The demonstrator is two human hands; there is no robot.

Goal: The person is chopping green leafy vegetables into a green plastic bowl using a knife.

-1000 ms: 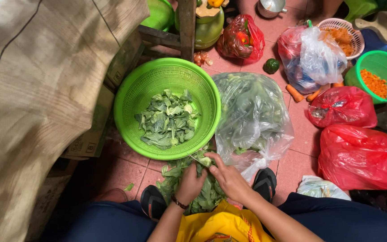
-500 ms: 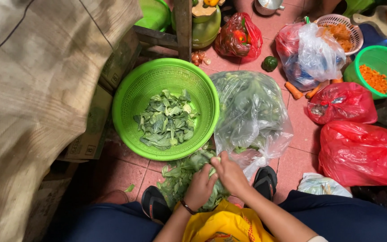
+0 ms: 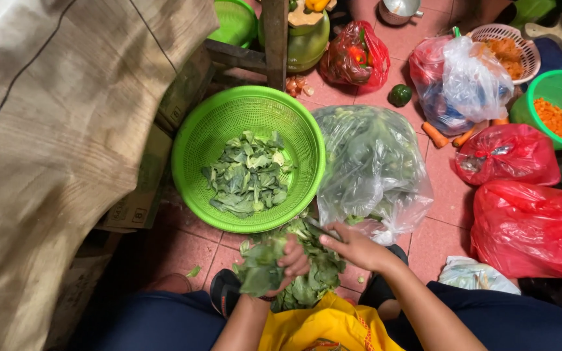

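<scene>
A green perforated basket [image 3: 187,140] holds cut leaves beside a clear bag of greens [image 3: 369,162]. Below its rim, the left hand [image 3: 292,259] curls its fingers around a leafy bunch [image 3: 274,270]. The right hand [image 3: 358,247] grips a knife [image 3: 323,230], blade touching the stems.

Reddish tiled floor [image 3: 447,188]; wooden furniture leg [image 3: 274,39] at top; tan cloth [image 3: 53,130] draped left.
</scene>
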